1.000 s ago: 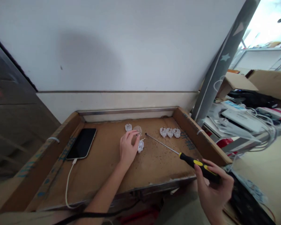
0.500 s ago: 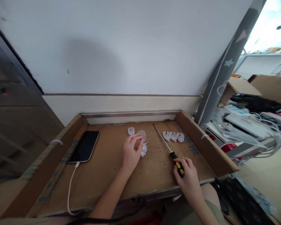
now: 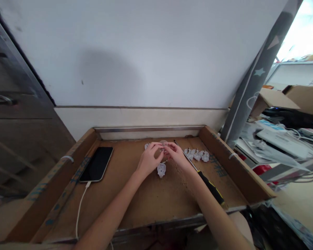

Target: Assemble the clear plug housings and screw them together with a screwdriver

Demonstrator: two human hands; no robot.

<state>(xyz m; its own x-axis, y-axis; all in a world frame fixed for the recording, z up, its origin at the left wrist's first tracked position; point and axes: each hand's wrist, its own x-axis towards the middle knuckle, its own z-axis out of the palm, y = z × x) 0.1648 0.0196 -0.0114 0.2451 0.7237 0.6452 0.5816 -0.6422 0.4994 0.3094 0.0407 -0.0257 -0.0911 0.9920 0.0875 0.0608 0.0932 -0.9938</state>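
Note:
My left hand (image 3: 149, 159) and my right hand (image 3: 177, 156) meet above the cardboard tray, fingertips pinched together. Between them shows a clear round plastic piece (image 3: 163, 142), mostly hidden by the fingers. Just below the hands lies a white plug part (image 3: 161, 170) with holes in its face. Another clear plug part (image 3: 146, 146) is partly covered by my left hand. A black and yellow screwdriver (image 3: 210, 187) rests on the tray under my right forearm, its shaft pointing away. To the right sit several clear plug parts (image 3: 196, 155) with metal pins, in a row.
A phone (image 3: 97, 164) with a white charging cable (image 3: 79, 208) lies on the left of the tray. The cardboard tray's raised sides (image 3: 234, 161) flank the work area, with a white wall behind. Boxes, bags and cables (image 3: 284, 146) crowd the right.
My right hand has let go of the screwdriver, which now lies on the tray, and has moved left to join my left hand at the clear piece. The view has shifted slightly.

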